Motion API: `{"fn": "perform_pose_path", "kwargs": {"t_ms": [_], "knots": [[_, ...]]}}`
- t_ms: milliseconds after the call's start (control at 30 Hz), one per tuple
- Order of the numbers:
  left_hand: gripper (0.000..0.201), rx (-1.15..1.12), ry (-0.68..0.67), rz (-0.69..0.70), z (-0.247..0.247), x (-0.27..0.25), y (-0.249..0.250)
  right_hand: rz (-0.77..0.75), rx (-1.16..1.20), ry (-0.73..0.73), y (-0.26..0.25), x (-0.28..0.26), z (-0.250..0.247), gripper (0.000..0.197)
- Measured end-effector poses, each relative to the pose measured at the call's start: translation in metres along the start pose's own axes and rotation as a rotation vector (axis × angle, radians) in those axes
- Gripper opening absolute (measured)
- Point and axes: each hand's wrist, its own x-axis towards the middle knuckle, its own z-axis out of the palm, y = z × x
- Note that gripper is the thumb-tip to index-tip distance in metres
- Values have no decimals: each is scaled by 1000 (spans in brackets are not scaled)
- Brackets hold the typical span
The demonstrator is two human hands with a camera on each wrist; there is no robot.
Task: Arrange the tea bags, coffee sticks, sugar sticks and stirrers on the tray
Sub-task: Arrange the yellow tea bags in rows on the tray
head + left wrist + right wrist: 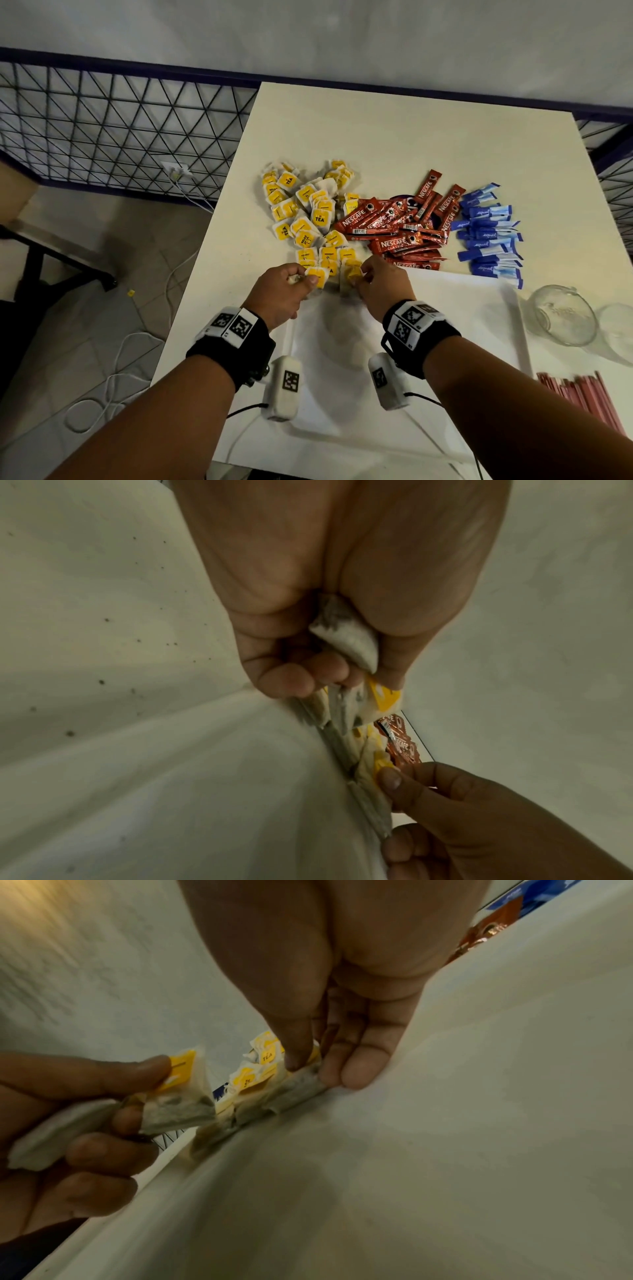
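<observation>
A white tray (479, 318) lies on the table in front of me. At its far left rim my left hand (291, 284) grips several yellow-tagged tea bags (346, 639). Beside it my right hand (370, 277) pinches a tea bag (301, 1083) standing on edge against the tray's far wall (240, 1139), in a short row of tea bags (349, 274). A loose pile of tea bags (308, 212) lies beyond the hands. Red coffee sticks (400, 226) lie to its right, then blue sugar sticks (489, 233). Red stirrers (582, 394) lie at the right, near me.
A glass jar (561, 315) lies on its side right of the tray, with a second glass (616, 329) at the frame edge. The white table (376, 130) ends at a wire fence (120, 120) on the left. Cables run over the floor (113, 377).
</observation>
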Motion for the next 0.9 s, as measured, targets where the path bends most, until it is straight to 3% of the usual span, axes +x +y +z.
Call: {"fn": "perform_pose_path", "kwargs": {"t_ms": [100, 167, 233, 333, 433, 667, 900], "knots": [[13, -32, -26, -19, -2, -1, -1, -37, 20, 35, -1, -4, -4, 22], [14, -84, -61, -45, -2, -3, 1, -140, 86, 73, -10, -9, -9, 26], [16, -135, -99, -77, 0, -5, 3, -253, 150, -28, -22, -14, -13, 26], [18, -184, -144, -89, 2, -10, 7, -319, 155, -143, -34, -16, -17, 5], [24, -23, -207, -35, 1, -12, 10, -324, 179, -139, -35, -11, -21, 7], [6, 340, -148, -57, 3, 3, 19, -258, -9, -129, -32, 11, -14, 10], [19, 613, -103, -30, 14, 10, 20, -212, -143, -120, -31, 18, -6, 15]]}}
